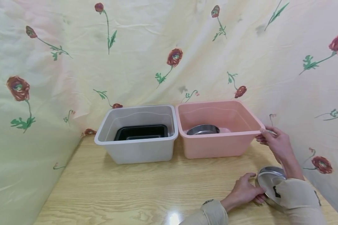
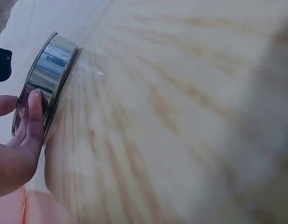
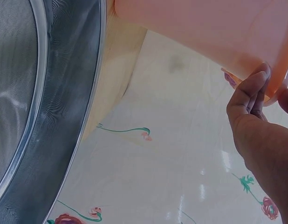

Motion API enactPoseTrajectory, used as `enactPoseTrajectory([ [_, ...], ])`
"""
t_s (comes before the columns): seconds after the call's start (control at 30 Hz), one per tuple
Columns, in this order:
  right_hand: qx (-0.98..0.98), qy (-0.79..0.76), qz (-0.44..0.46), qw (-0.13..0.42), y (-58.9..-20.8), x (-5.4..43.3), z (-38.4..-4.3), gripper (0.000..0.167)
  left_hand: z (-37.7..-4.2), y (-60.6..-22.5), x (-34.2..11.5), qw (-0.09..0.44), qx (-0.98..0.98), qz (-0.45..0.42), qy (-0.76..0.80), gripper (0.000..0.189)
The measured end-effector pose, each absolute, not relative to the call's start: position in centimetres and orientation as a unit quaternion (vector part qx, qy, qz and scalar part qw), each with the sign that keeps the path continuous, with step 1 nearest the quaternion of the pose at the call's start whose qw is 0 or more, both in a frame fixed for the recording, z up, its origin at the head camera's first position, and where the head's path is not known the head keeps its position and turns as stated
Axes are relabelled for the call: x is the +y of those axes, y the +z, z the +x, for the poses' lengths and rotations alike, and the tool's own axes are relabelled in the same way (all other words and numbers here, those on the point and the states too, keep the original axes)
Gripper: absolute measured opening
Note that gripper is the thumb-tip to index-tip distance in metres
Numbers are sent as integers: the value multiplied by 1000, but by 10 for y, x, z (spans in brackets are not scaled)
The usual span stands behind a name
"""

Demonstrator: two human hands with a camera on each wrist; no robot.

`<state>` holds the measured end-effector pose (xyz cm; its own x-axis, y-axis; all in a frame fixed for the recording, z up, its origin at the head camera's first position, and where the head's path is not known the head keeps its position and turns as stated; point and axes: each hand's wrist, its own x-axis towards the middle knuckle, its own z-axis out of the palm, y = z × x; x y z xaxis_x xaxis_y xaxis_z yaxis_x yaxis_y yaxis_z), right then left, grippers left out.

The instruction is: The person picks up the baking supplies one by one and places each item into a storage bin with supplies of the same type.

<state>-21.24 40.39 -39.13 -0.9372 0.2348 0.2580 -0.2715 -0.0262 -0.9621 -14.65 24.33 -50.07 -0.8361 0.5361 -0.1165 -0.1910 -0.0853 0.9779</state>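
Observation:
At the right side of the table, my left hand (image 1: 243,190) holds the near-left edge of a round metal pan (image 1: 266,181). Its thumb lies over the rim, and in the left wrist view fingers (image 2: 36,109) press along the shiny outer wall. My right hand (image 1: 277,142) grips the front right corner of a pink plastic bin (image 1: 214,145), fingers under the rim. The right forearm and sleeve cover part of the pan. Inside the pink bin sits another round metal pan (image 1: 204,128), its lower part hidden by the front wall.
Left of the pink bin, rims close together, stands a light grey bin (image 1: 145,153) holding a black rectangular pan (image 1: 140,129). Both rest on a wood-grain table (image 1: 129,190). Floral cloth (image 1: 140,62) hangs behind and along both sides.

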Motion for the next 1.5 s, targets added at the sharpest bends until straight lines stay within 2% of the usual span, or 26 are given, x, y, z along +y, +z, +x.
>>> enactPoseTrajectory([
  [0.23, -685, 707, 9, 177, -392, 402, -212, 7, -147, -502, 245, 247, 631, 135, 723, 43],
  [1.03, -683, 709, 13, 173, -392, 402, -213, 9, -146, -498, 246, 244, 635, 139, 720, 40],
  [1.5, -680, 713, 12, 169, -390, 404, -211, 10, -145, -493, 244, 237, 654, 128, 707, 46],
])
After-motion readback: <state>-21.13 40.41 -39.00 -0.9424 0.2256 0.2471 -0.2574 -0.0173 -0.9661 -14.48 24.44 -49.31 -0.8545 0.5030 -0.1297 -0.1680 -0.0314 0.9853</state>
